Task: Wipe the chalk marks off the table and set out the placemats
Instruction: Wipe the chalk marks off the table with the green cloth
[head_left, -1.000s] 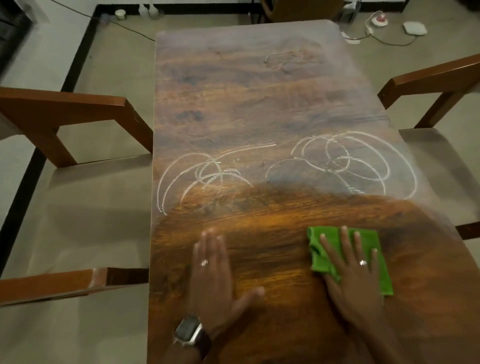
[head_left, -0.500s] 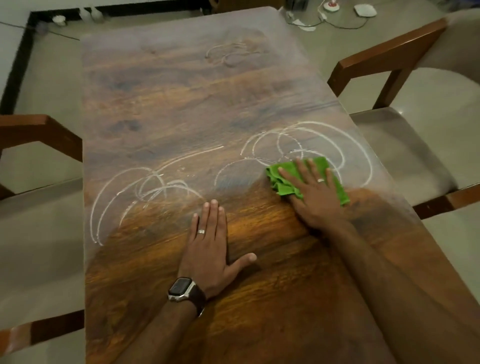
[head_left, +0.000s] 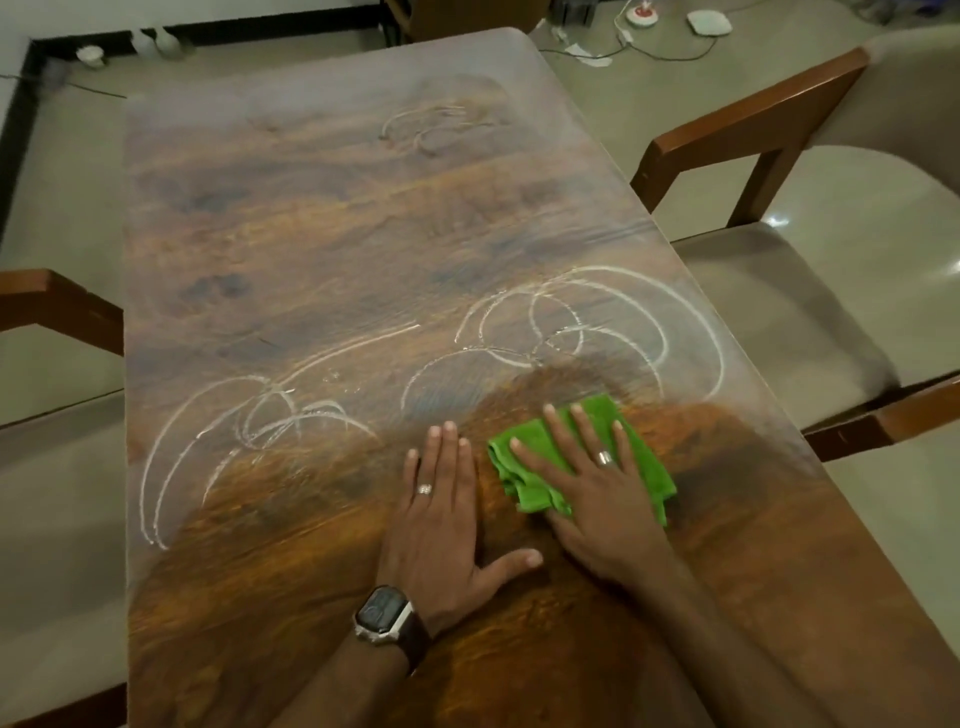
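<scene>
Pressing flat on the green cloth (head_left: 639, 457), the right hand (head_left: 597, 499) has its fingers straight and spread, palm down, no curl round the fabric. We log this grip as apart, flat on the cloth. The cloth lies bunched on the wooden bench (head_left: 311, 234), near the right edge, just below the right-side chalk loops (head_left: 597, 322). The lower arcs of those loops look smeared where they meet the darker wood just above the cloth.

We see the left hand (head_left: 441, 519) flat on the bench just beside the cloth, fingers straight and together, thumb out toward the right hand, holding nothing. A ring (head_left: 424, 489) sits on one finger, and a watch (head_left: 384, 613) on the wrist. The right hand carries a ring too.

Left-side chalk scribbles (head_left: 249, 421) sit whole, left of the left hand. A fainter chalk mark (head_left: 431, 124) lies near the far end of the bench.

We note a wooden chair (head_left: 779, 130) with a pale cushion right of the bench, and another chair's armrest (head_left: 57, 306) on the left. On the floor beyond the bench lie a white cable (head_left: 665, 52) and small white devices. No placemats show in our view.
</scene>
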